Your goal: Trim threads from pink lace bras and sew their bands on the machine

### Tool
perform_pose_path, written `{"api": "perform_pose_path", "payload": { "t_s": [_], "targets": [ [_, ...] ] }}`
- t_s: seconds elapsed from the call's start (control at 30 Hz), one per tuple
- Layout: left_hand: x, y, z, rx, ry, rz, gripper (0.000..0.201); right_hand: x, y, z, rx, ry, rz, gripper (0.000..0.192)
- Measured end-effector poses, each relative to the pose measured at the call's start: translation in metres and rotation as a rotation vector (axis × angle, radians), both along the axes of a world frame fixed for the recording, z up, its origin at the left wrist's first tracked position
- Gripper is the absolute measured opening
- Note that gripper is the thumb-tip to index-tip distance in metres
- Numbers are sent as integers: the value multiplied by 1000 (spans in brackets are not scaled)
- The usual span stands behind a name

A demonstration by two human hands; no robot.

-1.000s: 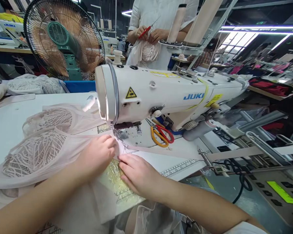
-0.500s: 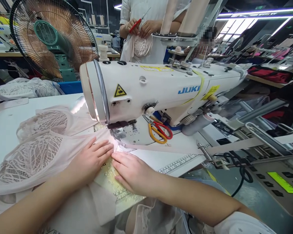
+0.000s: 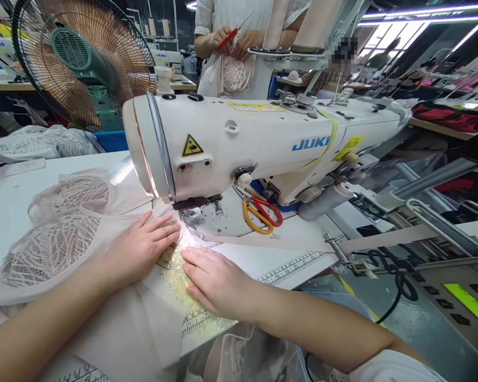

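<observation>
Fabric [image 3: 103,249] lies flat on the table [image 3: 8,212], its edge running under the machine [image 3: 242,148] head by the needle plate [image 3: 219,220]. Your left hand [image 3: 143,249] is spread flat on it, fingers together, pressing just short of the foot. Your right hand [image 3: 213,278] rests flat beside it, holding nothing. Keep both palms light and level so the seam feeds straight, and hold your fingertips clear of the needle. The scissors [image 3: 261,215] sit well aside.
</observation>
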State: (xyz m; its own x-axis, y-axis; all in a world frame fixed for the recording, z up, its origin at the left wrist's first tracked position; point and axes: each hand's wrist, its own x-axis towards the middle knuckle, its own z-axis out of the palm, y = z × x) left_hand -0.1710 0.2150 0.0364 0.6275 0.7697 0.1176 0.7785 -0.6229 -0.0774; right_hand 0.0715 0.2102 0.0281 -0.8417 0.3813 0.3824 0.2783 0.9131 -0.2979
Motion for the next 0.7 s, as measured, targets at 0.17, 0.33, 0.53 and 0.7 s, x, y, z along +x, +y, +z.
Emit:
{"api": "perform_pose_path", "payload": {
  "t_s": [0.17,0.33,0.53,0.7],
  "targets": [
    [-1,9,6,2,15,20,45,-1,0,0,-10,-13,-3,28],
    [-5,16,11,47,35,29,45,-1,1,-2,-26,-19,-5,27],
    [-2,18,14,104,161,124,43,1,-7,6,-23,81,12,22],
    [-5,-4,16,61,244,296,48,-20,-50,11,0,38,90,37]
  ]
}}
